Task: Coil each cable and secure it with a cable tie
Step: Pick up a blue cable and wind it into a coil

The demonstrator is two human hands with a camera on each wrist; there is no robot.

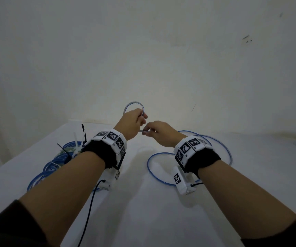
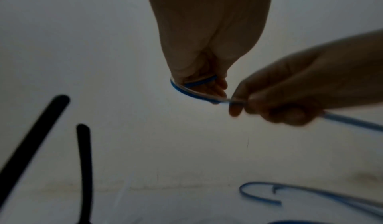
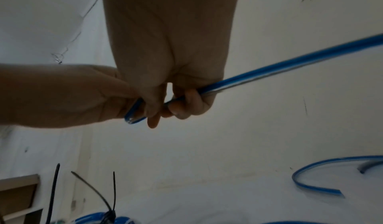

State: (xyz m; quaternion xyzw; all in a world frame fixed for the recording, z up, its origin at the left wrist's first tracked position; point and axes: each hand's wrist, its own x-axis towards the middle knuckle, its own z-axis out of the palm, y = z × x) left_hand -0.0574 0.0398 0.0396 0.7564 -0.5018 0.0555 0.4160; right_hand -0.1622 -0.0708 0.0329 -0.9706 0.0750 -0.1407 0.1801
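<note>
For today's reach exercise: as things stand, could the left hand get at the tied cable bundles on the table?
Probably not at once. The left hand holds a small loop of the blue cable, so its grip is taken. The tied bundles lie close beside the left forearm with nothing between; once the loop is released, likely yes.

Tied coils (image 1: 54, 164) on table (image 1: 143, 220) at left, loose cable (image 1: 161, 180) at right

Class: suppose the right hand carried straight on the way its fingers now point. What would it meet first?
Most likely the left hand, close ahead of the right hand and gripping the same blue cable; the exact gap between them is hard to judge.
</note>
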